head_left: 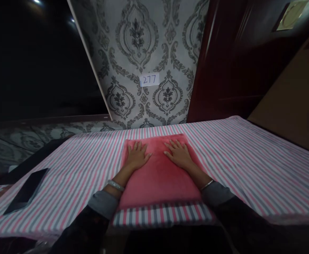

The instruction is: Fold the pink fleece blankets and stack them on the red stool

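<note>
A pink, plush-looking cloth [159,183], square in outline, lies flat before me; whether it is folded I cannot tell. My left hand [137,155] rests palm down on its upper left part, fingers spread. On the upper right part my right hand [179,154] lies flat in the same way, its fingers also apart. Neither hand grips anything. Beneath the cloth is a striped sheet [91,169] in pink, grey and white, covering the table.
A dark flat device like a tablet or phone [27,190] lies at the left. Behind are a large black screen [38,63], patterned wallpaper with a paper label [149,79] reading 277, and a dark red door [228,63]. A brown panel [294,91] stands at the right.
</note>
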{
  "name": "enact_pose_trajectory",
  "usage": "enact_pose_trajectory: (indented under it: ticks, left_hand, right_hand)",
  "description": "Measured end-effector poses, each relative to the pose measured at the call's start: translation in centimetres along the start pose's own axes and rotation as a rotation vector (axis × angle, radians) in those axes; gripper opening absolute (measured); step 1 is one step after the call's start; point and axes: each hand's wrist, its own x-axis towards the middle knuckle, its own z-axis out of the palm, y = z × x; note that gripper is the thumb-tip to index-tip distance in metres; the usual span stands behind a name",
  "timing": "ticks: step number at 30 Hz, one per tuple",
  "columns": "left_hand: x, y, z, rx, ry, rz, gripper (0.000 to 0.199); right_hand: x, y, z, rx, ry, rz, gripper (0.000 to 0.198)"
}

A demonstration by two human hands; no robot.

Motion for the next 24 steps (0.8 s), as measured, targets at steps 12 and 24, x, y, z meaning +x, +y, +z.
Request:
enact_pose_trajectory:
  ticks: [12, 24]
  left_hand:
    - [-1.4, -0.8, -0.9, 0.004, 0.027, 0.024, 0.066]
    - [-10.5, -3.6, -0.2, -0.051, 0.034, 0.129, 0.064]
  right_hand:
    - [-2.2, 0.3, -1.1, -0.029, -0.023, -0.035, 0.058]
    - [-14.7, 4.4, -0.3, 0.007, 0.009, -0.093, 0.055]
